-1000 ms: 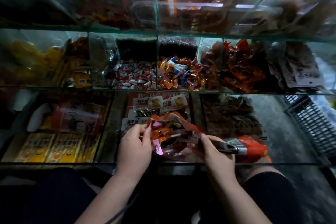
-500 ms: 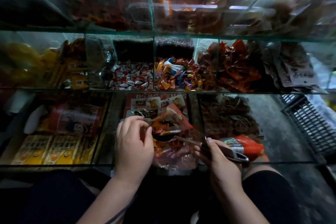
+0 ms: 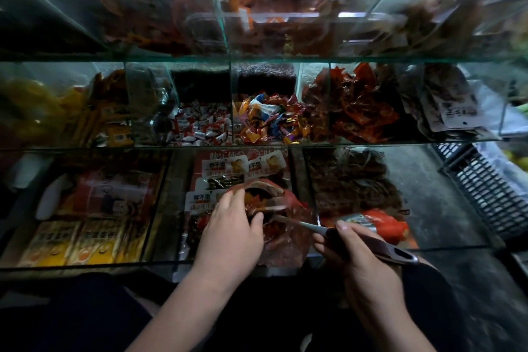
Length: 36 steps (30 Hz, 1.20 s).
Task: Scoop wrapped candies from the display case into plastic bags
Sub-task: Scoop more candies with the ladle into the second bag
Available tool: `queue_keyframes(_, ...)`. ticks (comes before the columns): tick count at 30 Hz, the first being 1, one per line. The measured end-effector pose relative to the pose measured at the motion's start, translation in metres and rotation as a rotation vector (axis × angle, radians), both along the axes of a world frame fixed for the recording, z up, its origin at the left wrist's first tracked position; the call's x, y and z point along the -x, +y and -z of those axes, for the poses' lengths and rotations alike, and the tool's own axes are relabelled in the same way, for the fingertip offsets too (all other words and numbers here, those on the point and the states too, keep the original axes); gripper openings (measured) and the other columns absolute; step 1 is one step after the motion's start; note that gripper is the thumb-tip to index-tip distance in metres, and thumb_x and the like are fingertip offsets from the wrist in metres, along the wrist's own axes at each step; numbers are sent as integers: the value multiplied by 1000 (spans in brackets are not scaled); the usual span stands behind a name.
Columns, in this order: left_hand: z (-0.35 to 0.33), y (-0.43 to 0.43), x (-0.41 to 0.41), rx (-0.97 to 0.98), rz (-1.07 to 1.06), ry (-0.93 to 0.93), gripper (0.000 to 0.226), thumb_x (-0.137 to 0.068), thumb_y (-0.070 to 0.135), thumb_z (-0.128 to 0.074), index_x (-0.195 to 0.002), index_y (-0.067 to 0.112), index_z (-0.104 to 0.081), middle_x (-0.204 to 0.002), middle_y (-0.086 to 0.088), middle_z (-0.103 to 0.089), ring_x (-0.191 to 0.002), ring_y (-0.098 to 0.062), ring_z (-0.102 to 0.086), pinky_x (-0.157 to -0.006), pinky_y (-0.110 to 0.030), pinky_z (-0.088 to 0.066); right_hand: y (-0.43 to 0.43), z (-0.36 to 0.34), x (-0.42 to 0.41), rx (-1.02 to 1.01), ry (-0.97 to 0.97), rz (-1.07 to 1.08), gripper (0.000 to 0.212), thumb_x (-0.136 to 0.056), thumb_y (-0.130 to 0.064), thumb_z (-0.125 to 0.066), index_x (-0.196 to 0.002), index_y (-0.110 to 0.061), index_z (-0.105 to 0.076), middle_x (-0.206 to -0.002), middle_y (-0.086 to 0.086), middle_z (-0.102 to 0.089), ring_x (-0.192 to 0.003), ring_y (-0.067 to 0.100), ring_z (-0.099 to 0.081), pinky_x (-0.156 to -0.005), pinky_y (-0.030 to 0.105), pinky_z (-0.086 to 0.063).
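Note:
A clear plastic bag (image 3: 281,240) with orange and red wrapped candies inside hangs over the front of the glass display case (image 3: 257,146). My left hand (image 3: 230,233) grips the bag's rim and holds its mouth wide. My right hand (image 3: 355,256) grips the dark handle of a metal scoop (image 3: 371,246), whose bowl end reaches into the bag's mouth and is hidden there. Loose colourful wrapped candies (image 3: 270,121) fill a middle-shelf compartment straight ahead, beside white-and-red wrapped candies (image 3: 204,126).
Glass dividers split the shelves into bins of red snack packets (image 3: 360,106), yellow packets (image 3: 74,246) and dark dried goods (image 3: 351,180). A red-capped tube (image 3: 380,224) lies by my right hand. A black plastic crate (image 3: 485,186) stands at the right. My dark-clothed knees sit below.
My left hand has shifted right and forward over the bag's rim, spreading its mouth. The scoop has tilted with its bowl deeper in the bag. The view has moved slightly closer.

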<state>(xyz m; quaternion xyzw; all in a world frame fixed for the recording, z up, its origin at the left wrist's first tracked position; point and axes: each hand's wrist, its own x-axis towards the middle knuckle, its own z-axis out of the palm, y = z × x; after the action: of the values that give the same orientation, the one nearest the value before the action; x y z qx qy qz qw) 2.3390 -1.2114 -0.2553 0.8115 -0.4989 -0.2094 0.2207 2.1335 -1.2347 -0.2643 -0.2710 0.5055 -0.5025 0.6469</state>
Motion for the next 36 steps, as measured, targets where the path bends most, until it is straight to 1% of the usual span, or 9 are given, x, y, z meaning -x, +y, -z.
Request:
queue_keyframes(4, 4, -10, -4, 28, 30, -26, 70, -100, 61, -38, -159, 26, -21, -167, 4, -20, -153, -16, -15, -123, -38, -16, 10, -26, 17, 41, -36, -63, 27, -68, -29, -85, -86, -12, -77, -93, 25, -76, -92, 39, -76, -72, 32, -62)
queue_keyframes(8, 9, -13, -1, 43, 56, -96, 70, -99, 66, -27, -158, 27, -27, -166, 1, -23, -153, -19, -15, -123, -40, -13, 18, -50, 25, 108, -62, -110, 29, -60, -15, -86, -86, -7, -77, -90, 29, -75, -90, 45, -75, -73, 35, -62)
queue_keyframes(13, 9, -12, 3, 110, 56, -103, 75, -96, 69, -18, -154, 25, -37, -164, 0, -29, -153, -19, -18, -124, -44, -18, 23, -67, 24, 163, -53, -111, 28, -56, -14, -85, -82, -9, -77, -86, 28, -75, -85, 45, -76, -70, 34, -62)
queue_keyframes(16, 3, -14, 4, 198, 51, -117, 76, -95, 68, -17, -153, 23, -41, -163, 2, -30, -153, -14, -15, -124, -37, -9, 21, -74, 18, 178, -54, -85, 24, -56, -14, -83, -79, -11, -77, -82, 26, -75, -83, 44, -76, -68, 33, -62)
queue_keyframes(20, -12, -31, -2, 320, 75, -135, 69, -100, 62, -25, -151, 19, -45, -161, 2, -35, -152, -13, -16, -121, -31, -4, 12, -89, 10, 180, -105, -51, 14, -64, -9, -78, -76, -15, -78, -78, 24, -75, -80, 41, -77, -67, 33, -62)
queue_keyframes(24, -34, -52, -10, 449, 50, -91, 65, -101, 57, -36, -153, 19, -39, -161, 0, -33, -151, -17, -20, -123, -41, -18, -12, -101, 1, 171, -182, 20, 10, -74, -3, -72, -77, -12, -74, -73, 17, -74, -77, 38, -77, -64, 32, -63)
queue_keyframes(29, -47, -59, -22, 557, -49, 66, 65, -99, 54, -44, -155, 21, -34, -159, 3, -34, -147, -13, -28, -116, -32, -25, -58, -103, -14, 202, -291, 120, 12, -90, -5, -67, -83, -13, -72, -75, 6, -76, -84, 30, -78, -69, 28, -62)
queue_keyframes(31, -42, -54, -24, 532, -51, 73, 62, -100, 49, -51, -153, 22, -36, -156, 3, -37, -144, -12, -31, -113, -30, -27, -78, -99, -33, 315, -154, 119, 12, -86, -12, -72, -80, -22, -76, -82, 6, -78, -89, 28, -78, -71, 29, -62)
queue_keyframes(36, -28, -47, -25, 444, -62, 77, 57, -98, 36, -61, -149, 24, -40, -152, 4, -39, -140, -13, -36, -109, -27, -30, -125, -83, -67, 1067, 872, -244, 18, -86, -1, -73, -103, -6, -75, -108, 10, -73, -100, 22, -70, -90, 43, -57)
